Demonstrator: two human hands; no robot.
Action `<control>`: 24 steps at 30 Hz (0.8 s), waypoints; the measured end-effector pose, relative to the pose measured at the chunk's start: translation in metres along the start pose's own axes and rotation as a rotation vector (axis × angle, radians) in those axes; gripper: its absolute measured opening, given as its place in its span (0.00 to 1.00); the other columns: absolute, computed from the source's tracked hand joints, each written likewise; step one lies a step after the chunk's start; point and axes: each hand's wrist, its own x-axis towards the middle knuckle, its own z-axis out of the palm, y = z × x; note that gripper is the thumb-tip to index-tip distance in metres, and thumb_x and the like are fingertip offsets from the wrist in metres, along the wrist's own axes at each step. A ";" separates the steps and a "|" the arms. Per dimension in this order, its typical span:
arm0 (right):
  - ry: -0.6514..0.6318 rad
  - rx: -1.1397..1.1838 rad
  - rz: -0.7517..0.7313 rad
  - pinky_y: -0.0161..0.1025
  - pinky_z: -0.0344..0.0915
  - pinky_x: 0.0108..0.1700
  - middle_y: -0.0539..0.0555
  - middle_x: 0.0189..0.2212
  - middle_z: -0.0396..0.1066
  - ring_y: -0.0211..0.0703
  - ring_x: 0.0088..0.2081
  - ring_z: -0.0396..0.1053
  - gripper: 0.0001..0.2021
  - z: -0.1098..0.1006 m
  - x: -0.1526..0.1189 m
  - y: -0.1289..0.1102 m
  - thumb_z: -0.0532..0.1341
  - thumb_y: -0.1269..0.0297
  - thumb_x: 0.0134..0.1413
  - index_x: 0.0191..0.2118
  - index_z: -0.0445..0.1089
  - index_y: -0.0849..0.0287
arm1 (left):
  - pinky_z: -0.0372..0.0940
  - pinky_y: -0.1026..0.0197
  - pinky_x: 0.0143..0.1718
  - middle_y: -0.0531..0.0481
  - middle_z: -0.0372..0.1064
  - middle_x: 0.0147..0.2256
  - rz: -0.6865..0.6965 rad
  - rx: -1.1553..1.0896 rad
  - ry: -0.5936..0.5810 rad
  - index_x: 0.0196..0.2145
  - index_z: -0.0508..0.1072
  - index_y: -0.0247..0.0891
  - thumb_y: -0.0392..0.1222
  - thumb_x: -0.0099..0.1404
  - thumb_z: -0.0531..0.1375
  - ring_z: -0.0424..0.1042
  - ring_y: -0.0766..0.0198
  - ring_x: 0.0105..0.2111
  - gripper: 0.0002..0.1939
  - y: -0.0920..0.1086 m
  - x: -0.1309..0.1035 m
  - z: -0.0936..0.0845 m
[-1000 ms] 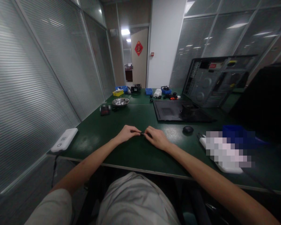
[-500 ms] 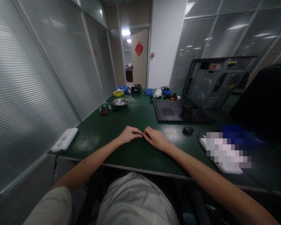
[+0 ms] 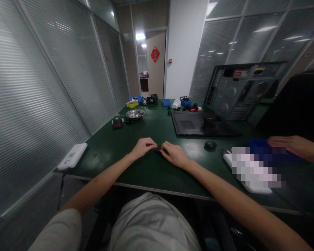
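Both my hands meet low over the green table (image 3: pixel 157 129), close to its front edge. My right hand (image 3: pixel 174 154) is closed in a pinch, with a small thin sliver (image 3: pixel 158 150) showing at its fingertips; the sliver is too small to name. Just left of it, my left hand (image 3: pixel 143 147) has thumb and fingers pressed together. Its fingertips sit slightly above the sliver, and whether anything is between them does not show. A round black object (image 3: pixel 210 145) lies to the right of my right hand.
Another person's hand (image 3: pixel 294 143) reaches over a dark blue tray (image 3: pixel 261 145) at right. Nearby lies a white power strip (image 3: pixel 229 163), partly blurred. Behind are a black panel (image 3: pixel 181 129), an opened computer case (image 3: pixel 226 92), and a metal dish (image 3: pixel 134 117). A white device (image 3: pixel 72 156) sits left.
My left fingertips have moved slightly up and away from my right hand, baring the thin sliver. Another person's hand has come in from the right over the blue tray.
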 end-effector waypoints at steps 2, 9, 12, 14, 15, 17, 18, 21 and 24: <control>-0.001 0.004 0.000 0.36 0.53 0.35 0.51 0.42 0.69 0.38 0.35 0.67 0.06 0.000 0.000 0.000 0.57 0.60 0.71 0.44 0.67 0.55 | 0.66 0.58 0.47 0.46 0.75 0.40 0.010 0.056 -0.028 0.39 0.83 0.40 0.47 0.69 0.63 0.74 0.60 0.41 0.11 -0.003 0.002 -0.002; 0.014 0.026 -0.011 0.35 0.54 0.35 0.51 0.41 0.69 0.38 0.35 0.67 0.06 -0.004 -0.002 0.001 0.56 0.60 0.71 0.44 0.67 0.55 | 0.64 0.55 0.52 0.45 0.74 0.45 0.064 0.147 -0.095 0.48 0.81 0.42 0.42 0.74 0.56 0.71 0.58 0.48 0.13 0.006 -0.007 -0.007; 0.016 0.038 -0.007 0.35 0.54 0.35 0.51 0.41 0.69 0.38 0.35 0.67 0.07 -0.005 -0.003 0.000 0.56 0.60 0.71 0.44 0.67 0.55 | 0.63 0.53 0.56 0.45 0.73 0.49 0.088 0.124 -0.117 0.51 0.78 0.44 0.44 0.72 0.59 0.69 0.56 0.52 0.13 0.017 -0.010 -0.006; 0.019 0.043 0.000 0.35 0.54 0.35 0.51 0.41 0.69 0.37 0.35 0.67 0.07 -0.005 -0.003 0.000 0.56 0.60 0.71 0.44 0.67 0.55 | 0.63 0.51 0.56 0.45 0.73 0.49 0.107 0.095 -0.150 0.50 0.78 0.43 0.46 0.69 0.63 0.68 0.55 0.52 0.13 0.022 -0.011 -0.005; 0.021 0.043 0.003 0.35 0.54 0.35 0.51 0.41 0.69 0.37 0.35 0.67 0.07 -0.005 -0.003 0.000 0.56 0.60 0.71 0.44 0.67 0.55 | 0.63 0.51 0.56 0.45 0.74 0.48 0.111 0.086 -0.159 0.48 0.78 0.43 0.46 0.68 0.65 0.68 0.55 0.52 0.12 0.023 -0.011 -0.005; 0.022 0.044 0.007 0.35 0.54 0.35 0.50 0.41 0.69 0.37 0.35 0.67 0.07 -0.006 -0.004 0.000 0.56 0.60 0.71 0.43 0.67 0.55 | 0.63 0.51 0.56 0.45 0.74 0.46 0.104 0.078 -0.150 0.42 0.79 0.41 0.46 0.67 0.65 0.68 0.55 0.51 0.09 0.024 -0.012 -0.007; 0.022 0.045 0.007 0.35 0.54 0.35 0.50 0.41 0.69 0.37 0.35 0.67 0.06 -0.006 -0.004 0.001 0.56 0.60 0.71 0.43 0.67 0.55 | 0.62 0.51 0.56 0.44 0.74 0.46 0.092 0.077 -0.140 0.40 0.78 0.40 0.46 0.67 0.65 0.69 0.55 0.52 0.08 0.023 -0.012 -0.009; 0.020 0.046 0.004 0.35 0.54 0.35 0.50 0.41 0.69 0.37 0.35 0.67 0.06 -0.006 -0.004 0.001 0.56 0.60 0.71 0.43 0.67 0.55 | 0.65 0.53 0.52 0.44 0.74 0.48 0.025 0.076 -0.131 0.40 0.78 0.40 0.47 0.67 0.65 0.70 0.56 0.50 0.09 0.019 -0.015 -0.012; 0.015 0.039 0.006 0.35 0.54 0.35 0.50 0.41 0.69 0.37 0.35 0.67 0.06 -0.006 -0.005 0.002 0.56 0.60 0.71 0.44 0.67 0.55 | 0.66 0.57 0.48 0.46 0.75 0.46 -0.014 0.104 -0.144 0.46 0.78 0.41 0.47 0.69 0.63 0.73 0.58 0.45 0.11 0.015 -0.015 -0.008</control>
